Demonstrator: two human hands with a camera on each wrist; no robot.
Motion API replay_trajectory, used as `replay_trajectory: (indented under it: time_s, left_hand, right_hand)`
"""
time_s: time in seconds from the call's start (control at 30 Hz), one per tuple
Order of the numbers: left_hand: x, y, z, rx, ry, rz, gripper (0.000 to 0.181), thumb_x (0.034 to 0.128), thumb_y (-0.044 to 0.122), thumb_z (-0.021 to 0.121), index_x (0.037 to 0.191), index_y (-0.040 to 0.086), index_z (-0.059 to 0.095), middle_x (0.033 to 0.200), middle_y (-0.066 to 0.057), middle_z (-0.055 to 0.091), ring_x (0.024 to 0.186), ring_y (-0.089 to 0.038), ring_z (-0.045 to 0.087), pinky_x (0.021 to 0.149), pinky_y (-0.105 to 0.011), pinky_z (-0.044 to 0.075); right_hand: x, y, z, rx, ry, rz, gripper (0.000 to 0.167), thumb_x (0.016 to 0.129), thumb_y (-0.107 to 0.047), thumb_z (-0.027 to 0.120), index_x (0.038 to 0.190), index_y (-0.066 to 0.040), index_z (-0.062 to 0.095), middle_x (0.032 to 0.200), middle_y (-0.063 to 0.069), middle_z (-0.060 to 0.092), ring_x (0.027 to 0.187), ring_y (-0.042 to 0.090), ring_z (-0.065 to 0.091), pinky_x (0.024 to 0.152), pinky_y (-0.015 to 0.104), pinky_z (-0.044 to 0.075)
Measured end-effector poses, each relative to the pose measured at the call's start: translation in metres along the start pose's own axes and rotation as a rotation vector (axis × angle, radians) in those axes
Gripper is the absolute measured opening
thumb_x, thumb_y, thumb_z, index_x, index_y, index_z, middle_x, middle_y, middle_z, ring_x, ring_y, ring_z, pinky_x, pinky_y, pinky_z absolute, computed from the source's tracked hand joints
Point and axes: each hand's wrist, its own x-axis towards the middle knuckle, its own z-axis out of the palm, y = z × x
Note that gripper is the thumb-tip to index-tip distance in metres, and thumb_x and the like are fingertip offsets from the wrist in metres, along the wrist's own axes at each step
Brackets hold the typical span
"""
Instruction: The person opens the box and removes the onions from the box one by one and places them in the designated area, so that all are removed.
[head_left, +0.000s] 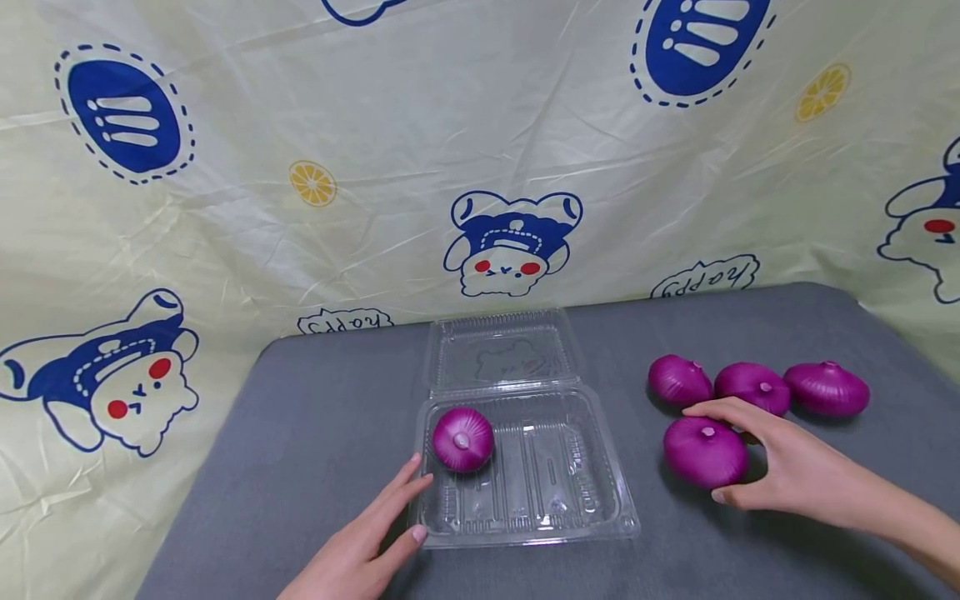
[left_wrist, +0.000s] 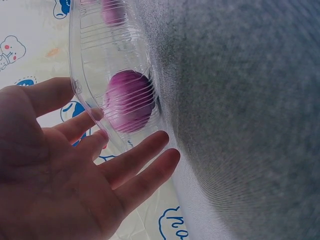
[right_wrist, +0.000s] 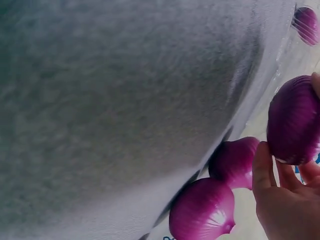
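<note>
A clear plastic clamshell box [head_left: 551, 479] lies with its lid laid back on the grey table. Inside it, at the back left, sits a purple onion [head_left: 462, 440], also seen through the box wall in the left wrist view. My left hand [head_left: 360, 537] is at the box's left side, fingers extended and touching its rim. To the right of the box, my right hand [head_left: 798, 462] grips another purple onion [head_left: 703, 454] between thumb and fingers. In the right wrist view this held onion [right_wrist: 295, 120] appears raised off the cloth.
Three more onions stand in a row behind my right hand: a left one [head_left: 678, 380], a middle one [head_left: 752, 387] and a right one [head_left: 827, 389]. A printed curtain [head_left: 405, 242] hangs behind the grey table [head_left: 322, 417].
</note>
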Motion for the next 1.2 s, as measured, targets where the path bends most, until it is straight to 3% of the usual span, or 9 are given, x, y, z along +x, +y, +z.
replay_trajectory:
  time_s: [0.33, 0.7, 1.07, 1.2]
  left_hand:
    - [0.002, 0.001, -0.001, -0.008, -0.014, -0.011, 0.060, 0.0993, 0.052, 0.050, 0.151, 0.023, 0.039, 0.162, 0.009, 0.018, 0.144, -0.025, 0.027, 0.105, -0.061, 0.033]
    - [0.000, 0.001, -0.001, 0.011, -0.002, 0.012, 0.061, 0.0993, 0.053, 0.050, 0.151, 0.023, 0.039, 0.162, 0.008, 0.019, 0.143, -0.025, 0.029, 0.103, -0.060, 0.036]
    - [0.000, 0.001, -0.001, 0.014, 0.000, 0.002, 0.061, 0.0988, 0.053, 0.050, 0.151, 0.024, 0.039, 0.162, 0.009, 0.019, 0.143, -0.025, 0.030, 0.102, -0.061, 0.037]
    - [0.001, 0.001, -0.001, 0.012, -0.004, -0.001, 0.060, 0.0989, 0.053, 0.050, 0.151, 0.024, 0.039, 0.162, 0.009, 0.018, 0.143, -0.025, 0.030, 0.102, -0.061, 0.036]
  right_hand:
    - [-0.001, 0.018, 0.002, 0.008, 0.021, -0.020, 0.082, 0.060, -0.031, 0.096, 0.131, -0.023, 0.056, 0.123, -0.005, 0.055, 0.104, -0.003, 0.050, 0.076, 0.020, 0.051]
    - [0.000, 0.023, 0.000, -0.001, -0.062, 0.134, 0.081, 0.065, -0.042, 0.091, 0.132, -0.012, 0.057, 0.118, 0.008, 0.063, 0.092, 0.003, 0.060, 0.069, 0.026, 0.052]
    - [0.000, 0.021, 0.000, -0.058, -0.083, 0.141, 0.080, 0.072, -0.046, 0.086, 0.137, -0.013, 0.052, 0.122, 0.012, 0.061, 0.086, 0.003, 0.058, 0.070, 0.029, 0.053]
    - [0.000, 0.020, -0.001, -0.030, -0.110, 0.166, 0.081, 0.074, -0.044, 0.085, 0.139, -0.010, 0.050, 0.127, 0.015, 0.059, 0.089, 0.010, 0.062, 0.070, 0.029, 0.054]
